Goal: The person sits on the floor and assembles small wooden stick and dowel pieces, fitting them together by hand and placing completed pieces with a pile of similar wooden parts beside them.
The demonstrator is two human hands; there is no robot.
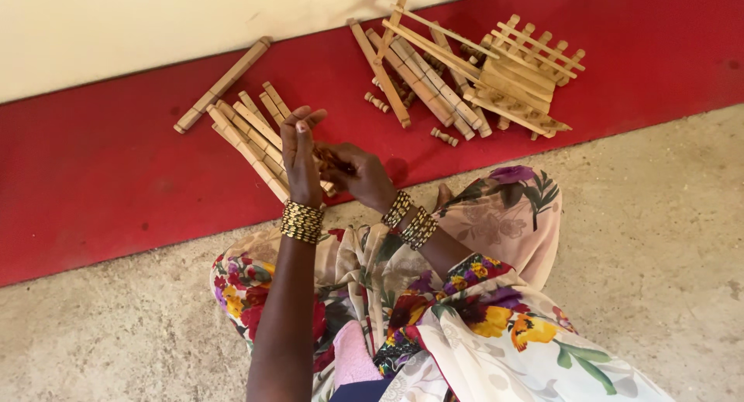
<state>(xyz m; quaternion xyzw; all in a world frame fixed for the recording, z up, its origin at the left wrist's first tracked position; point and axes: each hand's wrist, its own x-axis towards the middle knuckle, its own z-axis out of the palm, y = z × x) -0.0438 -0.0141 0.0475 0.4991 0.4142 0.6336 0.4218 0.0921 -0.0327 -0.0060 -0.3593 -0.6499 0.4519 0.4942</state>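
Note:
My left hand [299, 155] is held upright with its back to me and its fingers close together; its palm side is hidden. My right hand [358, 174] is curled just to its right, closed around a small dark wooden piece [328, 158] that touches the left palm. Both hands hover over a fan of flat wooden slats [249, 135] lying on the red floor strip [101, 177]. Gold and black bangles circle both wrists.
One long wooden bar [222, 84] lies apart at the upper left. A larger heap of slats, small turned pegs and a slatted wooden frame [496, 80] sits at the upper right. A cream wall runs behind. I sit on grey concrete floor [659, 239] in a floral garment.

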